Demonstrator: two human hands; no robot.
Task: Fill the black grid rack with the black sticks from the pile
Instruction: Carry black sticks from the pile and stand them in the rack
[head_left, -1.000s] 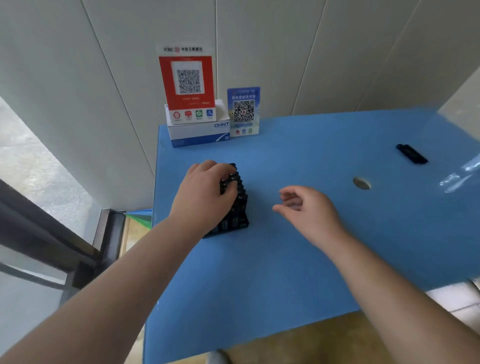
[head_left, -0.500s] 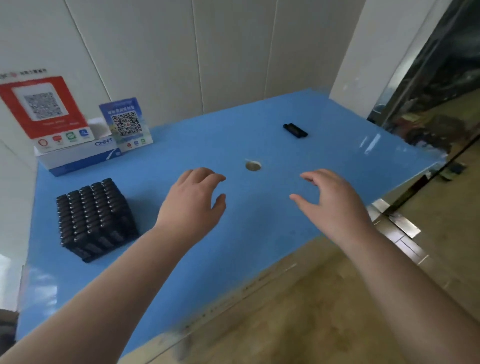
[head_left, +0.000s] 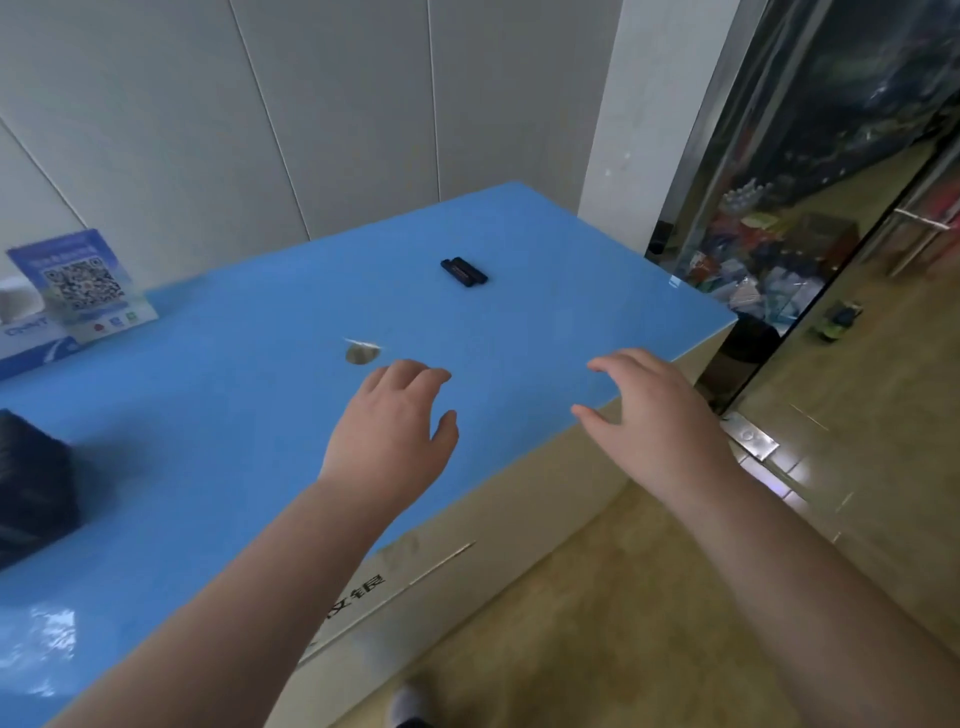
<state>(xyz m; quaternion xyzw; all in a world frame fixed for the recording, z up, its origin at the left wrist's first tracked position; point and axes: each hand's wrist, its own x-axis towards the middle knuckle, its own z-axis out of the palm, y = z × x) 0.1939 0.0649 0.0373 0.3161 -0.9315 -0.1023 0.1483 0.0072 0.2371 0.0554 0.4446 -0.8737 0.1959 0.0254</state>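
The black grid rack (head_left: 31, 483) sits at the left edge of the view on the blue table (head_left: 218, 415), blurred and partly cut off. Two black sticks (head_left: 464, 271) lie side by side at the far part of the table. My left hand (head_left: 395, 436) hovers over the table's middle, empty, fingers apart. My right hand (head_left: 649, 415) floats over the table's near right edge, also empty with fingers spread. Both hands are well short of the sticks.
A round hole (head_left: 362, 353) in the tabletop lies just beyond my left hand. A blue QR-code sign (head_left: 83, 283) and a white box (head_left: 26, 332) stand at the back left. A glass door (head_left: 831, 208) and wooden floor are to the right.
My left hand has let go of the rack and both hands have moved right toward the sticks. The view has swung right, pushing the rack to the left edge.
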